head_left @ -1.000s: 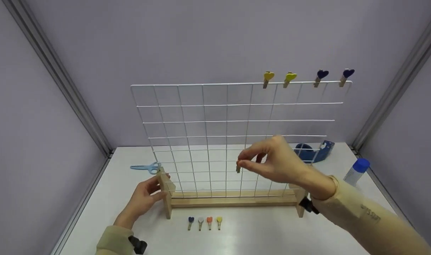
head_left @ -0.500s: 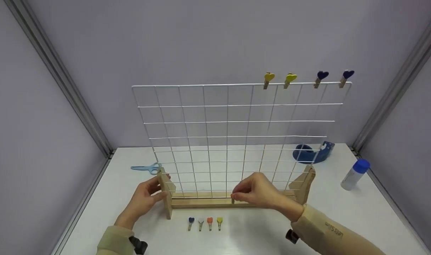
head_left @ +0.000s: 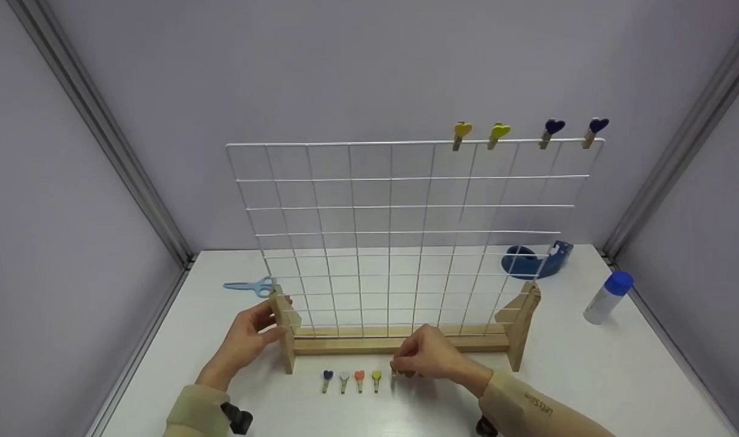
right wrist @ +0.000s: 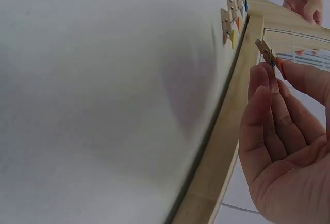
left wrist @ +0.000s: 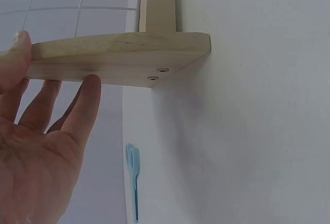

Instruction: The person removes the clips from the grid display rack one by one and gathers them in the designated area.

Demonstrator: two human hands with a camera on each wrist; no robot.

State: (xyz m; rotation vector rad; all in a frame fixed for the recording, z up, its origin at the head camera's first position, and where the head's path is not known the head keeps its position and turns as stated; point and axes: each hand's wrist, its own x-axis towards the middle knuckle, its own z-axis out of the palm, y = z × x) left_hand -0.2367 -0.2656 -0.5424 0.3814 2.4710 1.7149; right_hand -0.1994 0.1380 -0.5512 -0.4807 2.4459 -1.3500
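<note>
My left hand (head_left: 245, 340) grips the wooden end piece (left wrist: 98, 59) of a stand, thumb on one side and fingers on the other. The stand bears an upright white wire grid (head_left: 390, 207). In front of its base bar, low over the table, my right hand (head_left: 430, 355) pinches a small wooden clothespin (right wrist: 267, 53), whose heart shows orange-red in the right wrist view. To its left lie several heart clothespins in a row: dark blue (head_left: 327, 379), whitish (head_left: 344, 381), orange (head_left: 359, 380) and yellow (head_left: 377, 380). Clipped to the grid's top wire are two yellowish clothespins (head_left: 462, 130) and two dark ones (head_left: 553, 128).
Light blue scissors (head_left: 248, 286) lie behind the left end piece. A blue tape dispenser (head_left: 536, 264) sits behind the grid's right side. Farther right stands a bottle with a blue cap (head_left: 609, 297). Panels with metal posts enclose the white table (head_left: 588, 388).
The right hand has come down with the clothespin, from in front of the grid's middle to just above the table, beside the row. The left hand has stayed on the end piece.
</note>
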